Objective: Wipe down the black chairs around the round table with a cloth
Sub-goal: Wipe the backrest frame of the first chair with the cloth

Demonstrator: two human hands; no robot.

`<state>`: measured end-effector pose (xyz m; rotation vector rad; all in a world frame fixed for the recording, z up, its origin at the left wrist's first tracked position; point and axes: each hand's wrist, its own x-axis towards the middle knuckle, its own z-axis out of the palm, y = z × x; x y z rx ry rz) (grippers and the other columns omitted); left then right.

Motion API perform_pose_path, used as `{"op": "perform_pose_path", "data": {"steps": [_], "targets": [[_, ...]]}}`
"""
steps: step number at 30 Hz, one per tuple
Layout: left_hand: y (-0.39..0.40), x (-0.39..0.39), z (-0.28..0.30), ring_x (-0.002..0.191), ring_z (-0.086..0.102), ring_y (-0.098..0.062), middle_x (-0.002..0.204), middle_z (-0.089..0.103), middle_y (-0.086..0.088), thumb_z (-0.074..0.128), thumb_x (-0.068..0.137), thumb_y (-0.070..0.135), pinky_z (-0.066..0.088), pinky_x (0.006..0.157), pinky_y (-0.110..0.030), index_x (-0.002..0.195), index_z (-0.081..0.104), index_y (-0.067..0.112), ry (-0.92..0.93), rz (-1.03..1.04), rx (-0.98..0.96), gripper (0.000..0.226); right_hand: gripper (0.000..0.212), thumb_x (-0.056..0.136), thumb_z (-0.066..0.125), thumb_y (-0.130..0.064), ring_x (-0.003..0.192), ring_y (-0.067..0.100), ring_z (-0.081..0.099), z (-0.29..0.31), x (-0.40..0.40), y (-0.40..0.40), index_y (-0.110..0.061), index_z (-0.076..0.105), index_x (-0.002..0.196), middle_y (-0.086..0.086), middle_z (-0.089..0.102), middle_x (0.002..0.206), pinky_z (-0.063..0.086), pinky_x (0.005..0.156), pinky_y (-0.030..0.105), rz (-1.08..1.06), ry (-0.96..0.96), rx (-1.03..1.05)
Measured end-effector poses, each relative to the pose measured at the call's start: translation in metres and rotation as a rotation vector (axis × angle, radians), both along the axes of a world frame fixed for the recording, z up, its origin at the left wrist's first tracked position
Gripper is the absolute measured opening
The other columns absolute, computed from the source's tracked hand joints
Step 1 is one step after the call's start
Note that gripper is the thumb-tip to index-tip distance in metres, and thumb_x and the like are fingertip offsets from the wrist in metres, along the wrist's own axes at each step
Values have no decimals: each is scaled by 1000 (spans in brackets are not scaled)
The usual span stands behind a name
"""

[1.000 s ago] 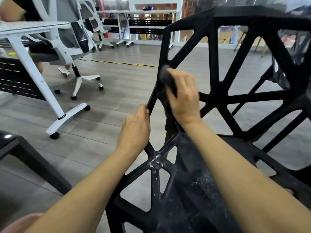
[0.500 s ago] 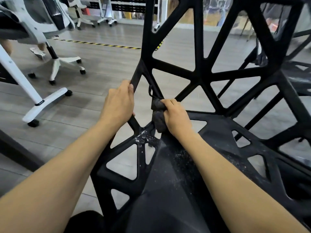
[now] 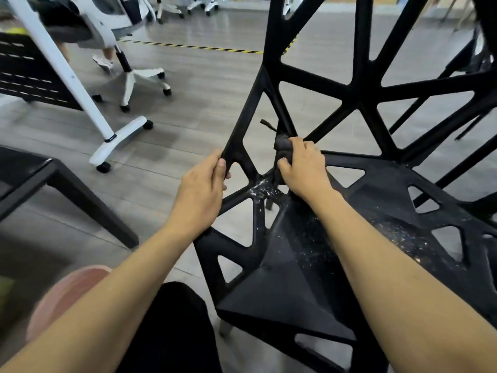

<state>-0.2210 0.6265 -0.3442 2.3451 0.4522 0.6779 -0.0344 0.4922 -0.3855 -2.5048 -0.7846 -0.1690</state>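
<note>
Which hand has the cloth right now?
The right hand grips the dark cloth, bunched against a strut of the black chair where back meets seat. The left hand only grips the chair's outer edge strut.

**Grey plank floor and what stands on it**

The grey wood-plank floor (image 3: 193,84) carries the black lattice plastic chair (image 3: 295,278). Left of that chair stands a white desk leg on black castors (image 3: 107,141); beyond it, a white swivel-chair base (image 3: 139,79). A yellow-and-black striped tape line (image 3: 199,47) crosses the floor behind the chair.
</note>
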Motion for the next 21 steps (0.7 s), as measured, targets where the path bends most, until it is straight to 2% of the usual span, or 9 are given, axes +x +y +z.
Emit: {"op": "perform_pose_path", "data": {"steps": [2, 5, 8, 11, 14, 16, 18, 21], "targets": [[-1, 2, -3, 76, 66, -18, 89, 66, 1, 33, 108, 31, 57, 72, -45, 109, 62, 16, -30, 25, -75, 32, 45, 97, 52, -30, 113, 44, 50, 5, -17, 3, -7, 46, 135, 23, 52, 127, 40, 95, 49, 7, 70, 29], [-3, 7, 2, 73, 66, -15, 91, 66, -3, 35, 108, 25, 59, 69, -37, 112, 63, 10, -43, 37, -103, 32, 45, 98, 52, -28, 113, 43, 48, 6, -57, 7, -8, 45, 137, 23, 51, 127, 39, 96, 49, 25, 154, 147], [-4, 4, 2, 72, 66, -15, 91, 66, -5, 35, 109, 23, 59, 67, -32, 113, 63, 9, -43, 28, -111, 32, 48, 98, 52, -31, 112, 42, 49, 7, -93, 13, -8, 43, 139, 21, 54, 126, 38, 92, 49, -30, 123, 167], [-6, 5, 4, 73, 66, -17, 92, 67, -6, 35, 109, 22, 58, 66, -26, 111, 63, 7, -35, 43, -135, 31, 45, 99, 52, -36, 113, 39, 50, 13, -115, 16, -7, 45, 132, 20, 56, 122, 41, 92, 48, -59, 99, 155], [-6, 4, 3, 72, 66, -15, 91, 68, -6, 35, 109, 21, 50, 62, -14, 104, 62, 6, -32, 44, -101, 31, 44, 97, 56, -38, 113, 39, 50, 7, -132, 15, -6, 49, 127, 19, 58, 116, 43, 89, 47, -75, 5, 108], [-4, 2, 1, 75, 66, -15, 91, 68, -6, 34, 109, 25, 53, 65, -19, 101, 61, 8, -29, 38, -59, 33, 40, 95, 59, -34, 107, 40, 54, 0, -128, 19, -5, 53, 122, 19, 60, 111, 46, 81, 47, -112, -59, 71], [-2, 2, -2, 78, 66, -16, 89, 66, -5, 32, 108, 31, 57, 71, -36, 98, 60, 9, -25, 42, -18, 36, 31, 94, 59, -25, 101, 41, 57, -3, -105, 29, -5, 55, 117, 20, 60, 109, 45, 79, 46, -212, -77, 71], [-2, 1, -3, 79, 64, -20, 88, 65, -4, 32, 109, 33, 57, 72, -43, 98, 60, 9, -30, 53, 12, 39, 25, 99, 44, -12, 111, 38, 53, 6, -58, 41, -7, 53, 121, 17, 56, 121, 38, 90, 45, -323, 14, 20]]}}
